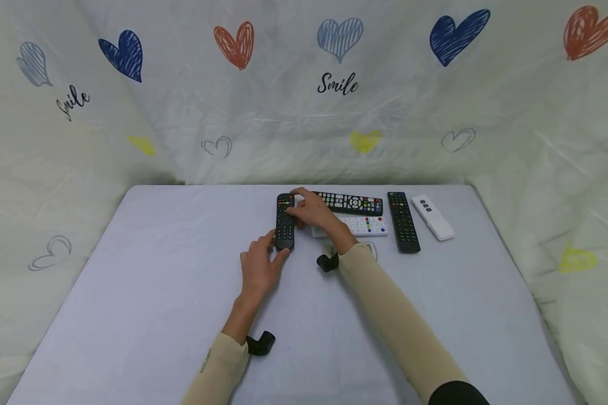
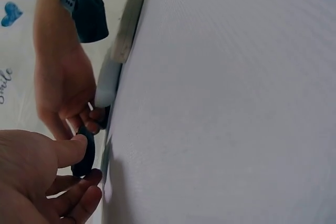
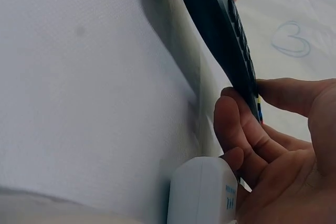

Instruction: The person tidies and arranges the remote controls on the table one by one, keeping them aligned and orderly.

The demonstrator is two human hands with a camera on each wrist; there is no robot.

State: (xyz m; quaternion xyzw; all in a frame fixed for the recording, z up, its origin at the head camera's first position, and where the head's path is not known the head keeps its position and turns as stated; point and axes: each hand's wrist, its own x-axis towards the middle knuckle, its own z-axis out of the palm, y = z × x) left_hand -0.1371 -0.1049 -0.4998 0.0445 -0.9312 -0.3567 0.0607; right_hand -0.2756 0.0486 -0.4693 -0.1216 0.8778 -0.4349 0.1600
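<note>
Your right sleeve (image 1: 405, 320), beige with a black band (image 1: 458, 394), lies nearest the head camera, beside your left sleeve (image 1: 218, 365), which bears small dark lettering too small to read. Your right hand (image 1: 314, 211) pinches the upper end of the rounded black remote (image 1: 285, 222), thumb on the button face and fingers behind. Your left hand (image 1: 259, 264) pinches its lower end between thumb and fingers. The right wrist view shows that remote tilted and raised off the table (image 1: 157, 315), with a row of coloured buttons near its top; you have it left of the other remotes, over the far part of the table.

Just beside your right hand, the wide black remote (image 1: 352, 203) lies crosswise, and in front of it the white keypad remote (image 1: 367, 226). Small blue print shows on a white casing in the right wrist view, too small to read. Farther right, the long black remote (image 1: 403, 222) and the slim white remote (image 1: 433, 217) lie slanted, near each other.

Behind the table, your white backdrop (image 1: 284, 107) carries drawn hearts and the word "Smile" (image 1: 338, 84) in black script, repeated, tilted, at left; a black marking is cut off at the right edge.
</note>
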